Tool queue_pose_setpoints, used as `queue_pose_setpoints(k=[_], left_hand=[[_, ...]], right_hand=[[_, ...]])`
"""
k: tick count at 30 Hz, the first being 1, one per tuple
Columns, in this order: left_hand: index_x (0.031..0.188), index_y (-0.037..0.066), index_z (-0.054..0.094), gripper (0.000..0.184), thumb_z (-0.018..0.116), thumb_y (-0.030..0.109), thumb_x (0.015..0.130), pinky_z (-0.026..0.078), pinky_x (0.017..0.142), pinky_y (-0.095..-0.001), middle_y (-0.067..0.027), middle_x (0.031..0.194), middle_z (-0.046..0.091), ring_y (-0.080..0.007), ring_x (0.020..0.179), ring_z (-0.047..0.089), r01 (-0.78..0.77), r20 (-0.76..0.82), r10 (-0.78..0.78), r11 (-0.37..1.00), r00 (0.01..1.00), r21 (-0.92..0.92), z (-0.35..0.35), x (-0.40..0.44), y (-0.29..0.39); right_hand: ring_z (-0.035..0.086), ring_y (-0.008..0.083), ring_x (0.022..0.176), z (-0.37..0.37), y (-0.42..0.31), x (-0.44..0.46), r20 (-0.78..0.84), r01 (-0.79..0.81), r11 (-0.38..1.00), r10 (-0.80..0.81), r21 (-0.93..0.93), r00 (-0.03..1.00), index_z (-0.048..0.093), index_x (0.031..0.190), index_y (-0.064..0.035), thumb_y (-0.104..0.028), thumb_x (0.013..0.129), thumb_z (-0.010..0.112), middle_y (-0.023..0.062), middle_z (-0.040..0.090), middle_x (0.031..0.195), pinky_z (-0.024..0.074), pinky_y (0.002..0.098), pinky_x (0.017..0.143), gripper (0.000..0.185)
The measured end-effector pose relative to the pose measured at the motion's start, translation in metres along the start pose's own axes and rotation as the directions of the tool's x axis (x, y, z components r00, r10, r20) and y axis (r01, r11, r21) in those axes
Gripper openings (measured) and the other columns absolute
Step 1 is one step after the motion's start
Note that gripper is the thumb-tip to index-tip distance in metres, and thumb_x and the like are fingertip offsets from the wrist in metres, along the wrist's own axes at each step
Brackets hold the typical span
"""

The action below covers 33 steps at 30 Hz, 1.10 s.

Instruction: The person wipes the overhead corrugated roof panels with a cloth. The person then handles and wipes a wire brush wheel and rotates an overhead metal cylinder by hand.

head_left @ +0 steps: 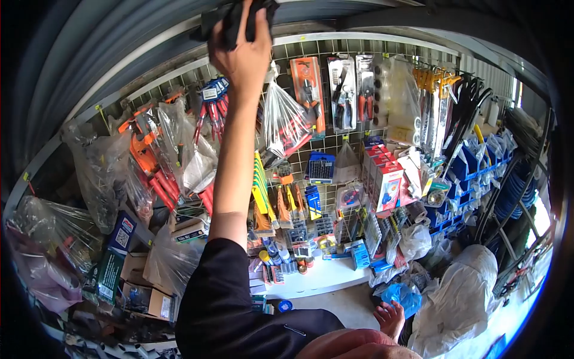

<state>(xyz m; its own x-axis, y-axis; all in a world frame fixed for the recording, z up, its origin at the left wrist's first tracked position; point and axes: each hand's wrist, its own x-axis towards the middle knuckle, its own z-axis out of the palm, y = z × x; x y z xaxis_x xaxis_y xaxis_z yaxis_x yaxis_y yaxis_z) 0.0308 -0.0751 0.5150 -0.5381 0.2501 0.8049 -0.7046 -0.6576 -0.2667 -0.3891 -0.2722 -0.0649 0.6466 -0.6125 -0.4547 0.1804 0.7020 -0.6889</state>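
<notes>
My left hand (242, 57) is raised to the top edge of the view, its fingers closed round a black, soft-looking bundle (229, 23). The bundle is partly cut off, and I cannot make out what it is. Just below and right of the hand, a clear plastic bag (284, 113) with red items hangs on the wire grid. Red and blue gloves (213, 107) hang left of my forearm, and an orange-backed pack with a cutting tool (308, 90) hangs to the right. My right hand is not in view.
Packaged tools cover the wire grid (350, 46). Below stands a white shelf (323, 281) with small goods. Blue bins (463, 173) and a metal rack (529, 221) are at the right. A bare foot (390, 320) shows beside a blue bag (405, 297); cartons (140, 293) sit lower left.
</notes>
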Motion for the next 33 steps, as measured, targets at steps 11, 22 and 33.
queue_pose_setpoints(k=[11,22,33], left_hand=[[0.120,-0.005,0.065,0.034,0.067,0.020,0.097,0.052,0.093,-0.0426,-0.0228,0.111,0.073,-0.0337,0.099,0.070,0.362,-0.284,-0.384,0.923,0.879,-0.128,-0.025,0.006,-0.056],[0.124,0.030,0.069,0.033,0.073,0.022,0.093,0.057,0.069,-0.0376,-0.0123,0.097,0.072,-0.0317,0.081,0.072,0.451,0.656,0.034,0.699,0.754,-0.555,0.002,-0.099,0.173],[0.147,-0.002,0.051,0.065,0.076,0.009,0.087,0.039,0.117,-0.0444,-0.0231,0.153,0.046,-0.0347,0.145,0.045,0.680,0.898,0.034,0.640,0.439,-0.357,-0.174,-0.088,0.102]], right_hand=[[0.071,0.0282,0.091,0.004,-0.016,-0.003,0.000,0.033,0.998,-0.033,-0.044,0.999,0.058,0.123,-0.0123,-0.043,0.098,0.061,0.0124,0.072,0.106,0.0592,0.0469,0.082,0.039],[0.070,0.0287,0.100,0.127,-0.068,0.022,0.357,0.361,0.926,-0.303,-0.107,0.883,0.040,0.147,-0.0140,-0.041,0.105,0.056,0.0166,0.065,0.122,0.0598,0.0461,0.085,0.053],[0.063,0.0282,0.123,0.434,-0.207,0.025,0.462,0.552,0.617,-0.787,0.561,0.410,0.045,0.145,-0.0014,-0.008,0.105,0.051,0.0163,0.059,0.138,0.0578,0.0454,0.099,0.041]])
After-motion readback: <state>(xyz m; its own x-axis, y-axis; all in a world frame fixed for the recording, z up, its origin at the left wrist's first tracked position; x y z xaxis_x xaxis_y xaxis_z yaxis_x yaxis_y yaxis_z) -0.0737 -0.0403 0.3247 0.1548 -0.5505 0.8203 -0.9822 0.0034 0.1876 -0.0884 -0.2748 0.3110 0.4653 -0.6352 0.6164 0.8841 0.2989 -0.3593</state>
